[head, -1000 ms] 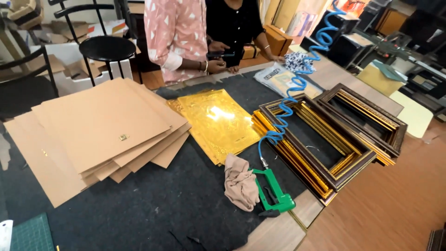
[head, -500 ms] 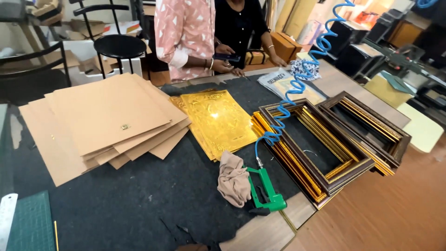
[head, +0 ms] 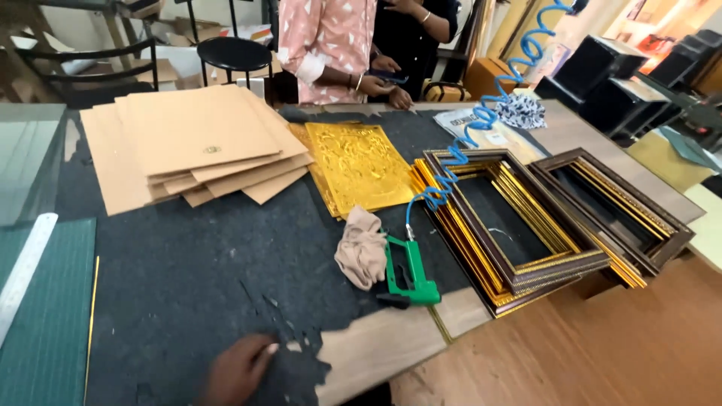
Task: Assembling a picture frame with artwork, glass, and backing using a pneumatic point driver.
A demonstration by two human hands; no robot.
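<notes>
My left hand (head: pixel 237 368) rests flat on the dark felt table cover (head: pixel 188 278) at the near edge and holds nothing. My right hand is out of view. To the hand's right, a green pneumatic stapler (head: pixel 410 272) lies on the felt beside a crumpled beige cloth (head: pixel 362 248). A blue coiled air hose (head: pixel 481 120) rises from the stapler. A gold embossed sheet (head: pixel 357 165) lies mid-table. Stacked gold and brown picture frames (head: pixel 511 225) sit on the right.
A pile of brown backing boards (head: pixel 188 143) lies at the far left. A green cutting mat (head: pixel 45 323) with a metal ruler (head: pixel 22 271) sits at the near left. Two people (head: pixel 331 45) stand across the table. A black stool (head: pixel 233 53) stands behind.
The view has shifted right and down. My left hand has come into view at the table's near edge. Nothing on the table has moved.
</notes>
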